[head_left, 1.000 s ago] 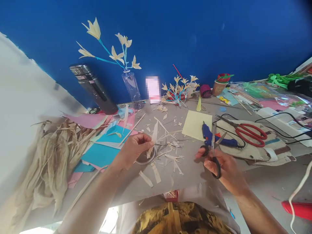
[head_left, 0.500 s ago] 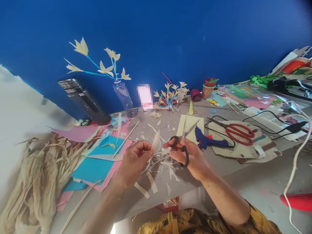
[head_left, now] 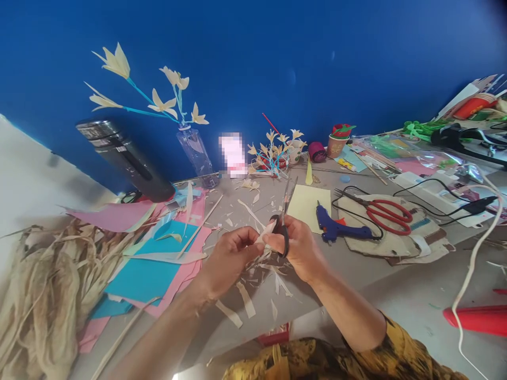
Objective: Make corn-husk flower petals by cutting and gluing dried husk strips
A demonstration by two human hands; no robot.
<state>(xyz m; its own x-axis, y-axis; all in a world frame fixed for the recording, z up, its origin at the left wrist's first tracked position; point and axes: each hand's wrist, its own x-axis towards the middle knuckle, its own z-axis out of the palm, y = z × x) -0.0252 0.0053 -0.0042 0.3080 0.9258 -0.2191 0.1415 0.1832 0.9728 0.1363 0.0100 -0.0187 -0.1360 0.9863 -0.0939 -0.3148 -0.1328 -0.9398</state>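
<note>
Between the fingertips of my left hand (head_left: 233, 256) is a pale piece of dried husk (head_left: 268, 231), pinched near its lower end. My right hand (head_left: 301, 245) is closed round black-handled scissors (head_left: 284, 232), whose blades point up and away from me. The right fingers meet the left ones at the husk piece, so both hands touch it or nearly so. Cut husk scraps (head_left: 247, 299) lie on the table under and in front of the hands. A blue glue gun (head_left: 343, 228) rests to the right, beside a pale yellow sheet (head_left: 312, 203).
Husk flowers on blue stems stand in a clear bottle (head_left: 196, 153), next to a dark thermos (head_left: 127, 161). Dried husks (head_left: 47, 295) and coloured paper (head_left: 144, 279) cover the left. Red-handled scissors (head_left: 390, 215) and a white power strip (head_left: 443, 198) lie right.
My right hand has moved left to meet the left hand at the husk piece. The scissors have turned more upright, their blades closer together. The view has shifted slightly.
</note>
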